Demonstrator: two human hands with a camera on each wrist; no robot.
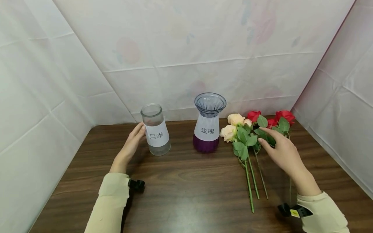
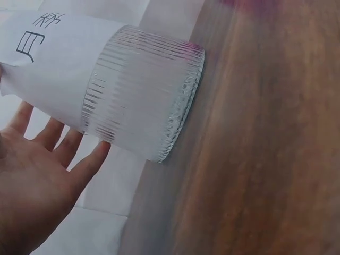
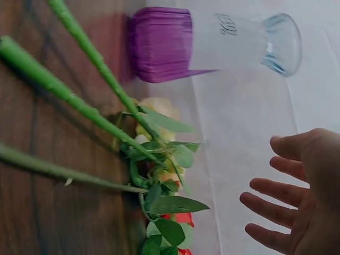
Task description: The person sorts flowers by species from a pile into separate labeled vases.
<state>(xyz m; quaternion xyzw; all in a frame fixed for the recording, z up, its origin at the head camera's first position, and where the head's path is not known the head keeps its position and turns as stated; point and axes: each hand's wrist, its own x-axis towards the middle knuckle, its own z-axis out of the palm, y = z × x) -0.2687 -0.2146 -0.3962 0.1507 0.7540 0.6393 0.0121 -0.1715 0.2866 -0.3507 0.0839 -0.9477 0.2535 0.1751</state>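
Observation:
My left hand (image 1: 132,140) is at the left side of a clear glass vase (image 1: 158,151) with a white paper label. In the left wrist view its fingers (image 2: 87,159) are spread, with fingertips right at the ribbed glass. My right hand (image 1: 284,152) is over the flowers with its fingers spread, holding nothing. Below and beside it lie cream roses (image 1: 228,132) and red roses (image 1: 285,117) with green leaves. Their long green stems (image 1: 249,191) point toward the front of the table. The right hand partly hides the red roses' stems.
Between the hands stands a flared glass vase (image 1: 206,145), bluish at the rim and purple at the base, with its own white label. All of this is on a dark wood table (image 1: 180,181). White patterned cloth (image 1: 180,48) hangs behind and at both sides.

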